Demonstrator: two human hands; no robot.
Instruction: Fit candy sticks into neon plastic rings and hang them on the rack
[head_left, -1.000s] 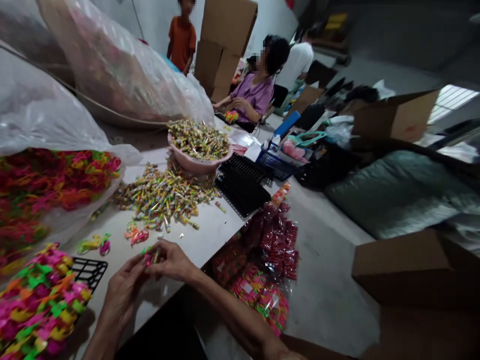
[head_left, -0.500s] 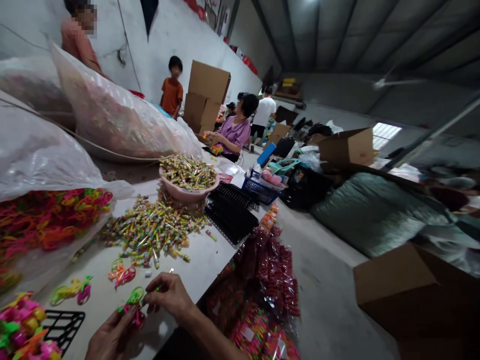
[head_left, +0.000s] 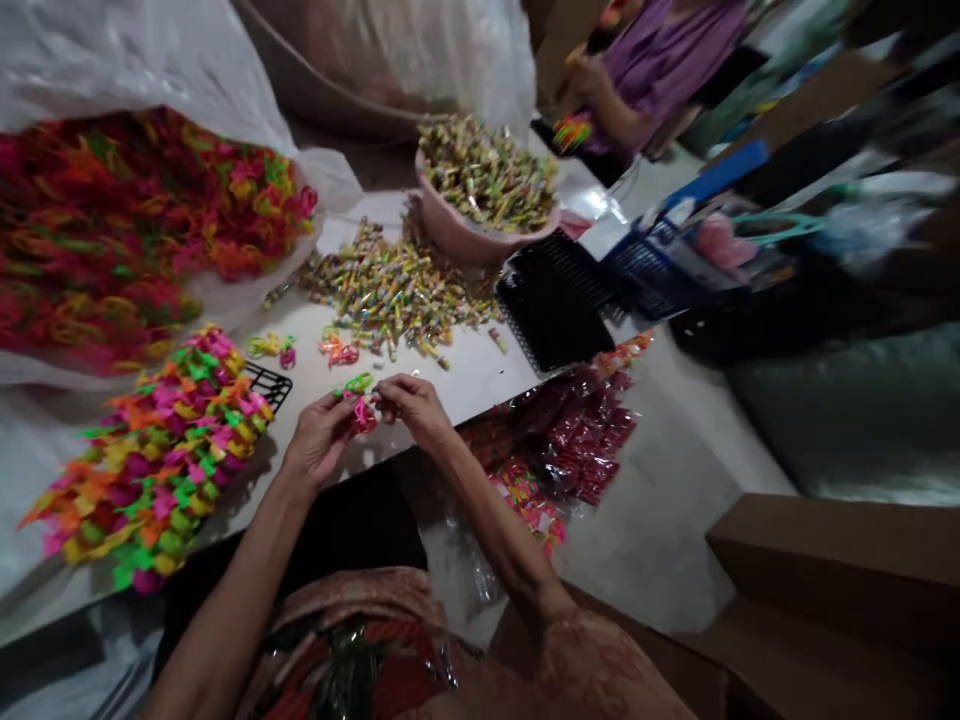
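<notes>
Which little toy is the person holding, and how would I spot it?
Start at the white table and find the heap of wrapped sweets below the pink bowl. Nearer its front edge, the left hand and right hand meet on a small toy. It alone is lifted in fingers, green on top, pink below.

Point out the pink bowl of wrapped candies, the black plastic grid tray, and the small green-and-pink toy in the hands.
Pink bowl (head_left: 450,225), head view, its front wall.
Black grid tray (head_left: 551,315), head view, its middle.
Green-and-pink toy (head_left: 361,400), head view, its middle.
</notes>
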